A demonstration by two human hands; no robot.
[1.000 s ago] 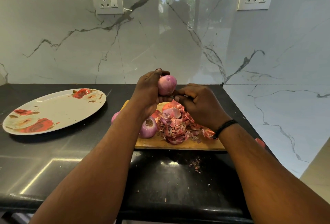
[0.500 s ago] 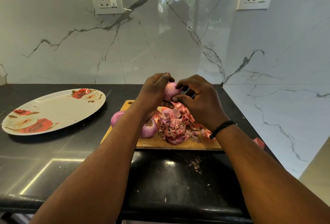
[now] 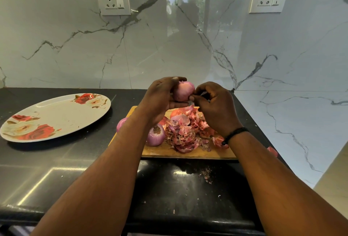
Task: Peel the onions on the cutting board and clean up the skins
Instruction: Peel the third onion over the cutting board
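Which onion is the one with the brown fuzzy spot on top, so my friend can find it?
Find the wooden cutting board on the black counter. The onion sits on its left part, touching the pile of skins, just right of the left forearm. Unlike the onion in the hands, it rests on the board, its dark root end facing up.

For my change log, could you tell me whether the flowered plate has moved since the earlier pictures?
No. The plate lies where it did, below the left wall socket, with the same gap to the cutting board.

Dim, soft daylight; window glare on glossy wall (image 3: 188, 28); edges bowed.
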